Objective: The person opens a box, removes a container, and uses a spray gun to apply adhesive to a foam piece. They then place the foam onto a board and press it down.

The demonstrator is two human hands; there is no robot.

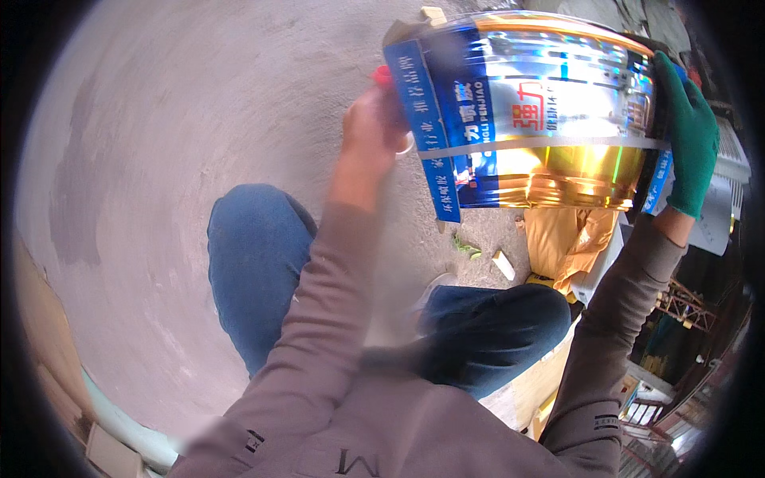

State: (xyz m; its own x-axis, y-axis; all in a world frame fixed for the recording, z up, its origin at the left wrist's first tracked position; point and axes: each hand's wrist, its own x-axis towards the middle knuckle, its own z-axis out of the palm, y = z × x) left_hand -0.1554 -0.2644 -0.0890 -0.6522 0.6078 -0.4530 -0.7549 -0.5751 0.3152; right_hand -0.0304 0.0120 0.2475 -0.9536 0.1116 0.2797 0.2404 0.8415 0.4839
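Note:
A large shiny metal bucket (558,111) in silver, gold and blue lies tilted on its side in front of me, with a pale strap round its middle. My right hand (692,135), in a green glove, presses along the bucket's right end, with the fingers stretched up over its rim. At the left end, my bare left hand (373,127) is closed and slightly blurred. A small red piece (382,76) shows at the top of this hand; what it belongs to is hidden. Whether the left hand touches the bucket is unclear.
My bent knees in blue jeans (259,255) are below the bucket. Rough grey concrete (175,143) spreads to the left. Under the bucket lie an orange-yellow bag (558,243), a small white block (504,265) and green leaves (466,245). White panels (717,207) stand at the right.

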